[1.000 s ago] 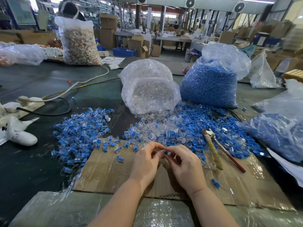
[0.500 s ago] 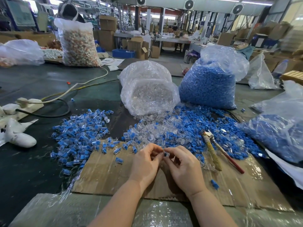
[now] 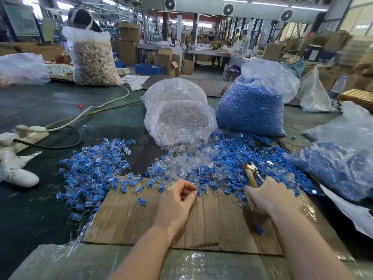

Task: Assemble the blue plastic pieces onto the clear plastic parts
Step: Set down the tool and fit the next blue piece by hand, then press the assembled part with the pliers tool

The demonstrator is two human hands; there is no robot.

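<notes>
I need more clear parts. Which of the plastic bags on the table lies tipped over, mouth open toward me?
The middle bag of clear parts; its mouth spills clear pieces forward. The blue-filled bag beside it stands upright.

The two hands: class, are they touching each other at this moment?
Apart. The head view shows bare cardboard between the left hand and the blurred right hand.

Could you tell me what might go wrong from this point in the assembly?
1. The right hand is blurred, right beside the pliers in the loose parts; it could catch on them or scatter pieces.
2. The finished pile nearly runs into the mixed pile of clear and blue parts, so done and undone pieces may get confused.
3. The left hand has curled fingers; whether it holds a small piece cannot be seen, and one could slip out.
</notes>
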